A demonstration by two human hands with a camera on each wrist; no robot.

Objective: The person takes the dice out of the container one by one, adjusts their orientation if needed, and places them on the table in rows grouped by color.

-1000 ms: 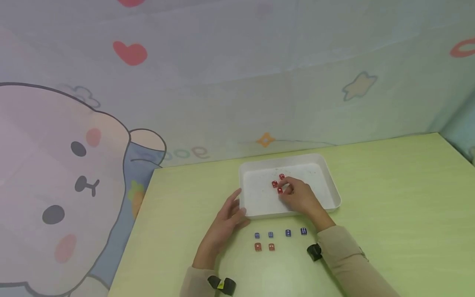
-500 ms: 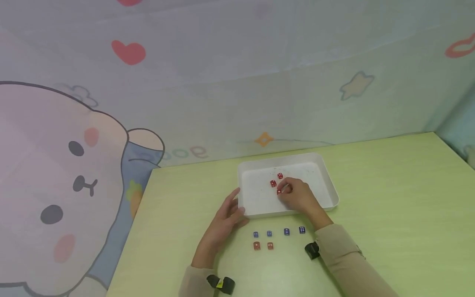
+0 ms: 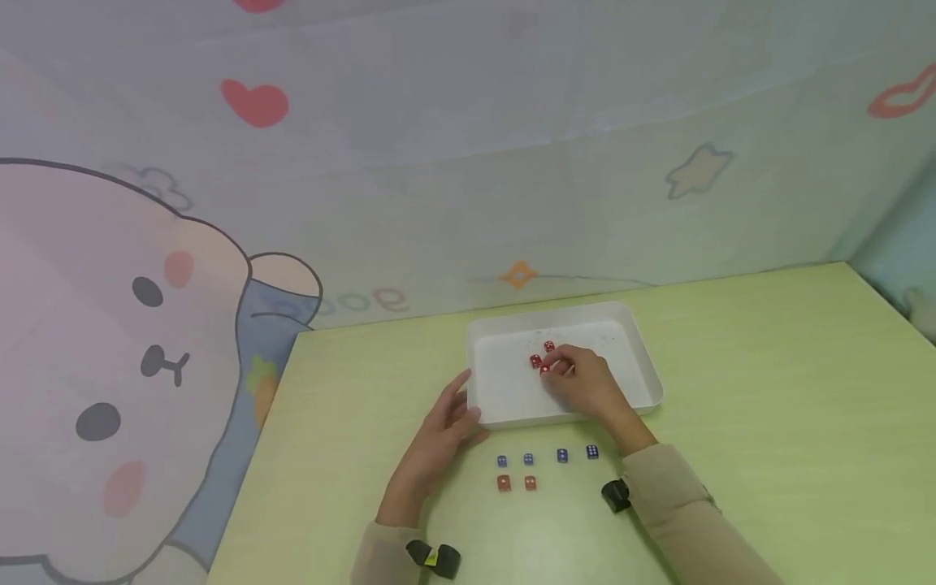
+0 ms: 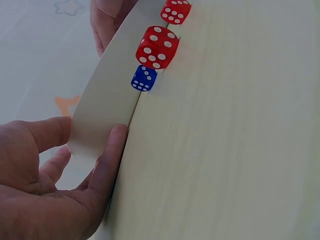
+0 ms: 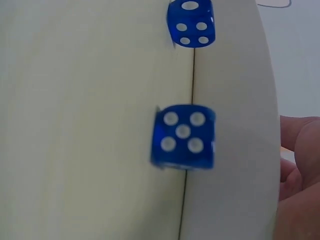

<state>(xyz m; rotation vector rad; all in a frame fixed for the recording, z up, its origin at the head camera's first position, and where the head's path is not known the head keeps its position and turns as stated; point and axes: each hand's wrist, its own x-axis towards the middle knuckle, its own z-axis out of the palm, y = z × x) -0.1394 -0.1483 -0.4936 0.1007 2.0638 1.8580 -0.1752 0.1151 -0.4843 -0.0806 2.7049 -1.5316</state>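
Note:
A shallow white tray (image 3: 504, 406) stands on the table, with red dice inside. My left hand (image 3: 439, 435) holds its near left corner, thumb and fingers against the walls; the left wrist view shows that hand (image 4: 55, 170) close up at the corner. Over the middle of the tray, my right hand (image 3: 585, 386) pinches a red die (image 3: 544, 370) between thumb and index finger. Just beyond it lie a red die (image 3: 536, 361) and another red die (image 3: 549, 346). The right wrist view has only part of the right hand (image 5: 302, 170), behind the tray wall; the pinched die is hidden there.
In front of the tray, several blue dice form a row, among them a left one (image 3: 501, 461) and a dark blue one (image 3: 592, 452). Nearer me sit an orange-red die (image 3: 504, 483) and its neighbour die (image 3: 530, 483). A printed curtain (image 3: 439, 162) hangs behind the table.
The right hand's fingertips have shifted slightly toward the back of the tray, bringing the red die closer to the other two. The left hand keeps its place at the tray corner.

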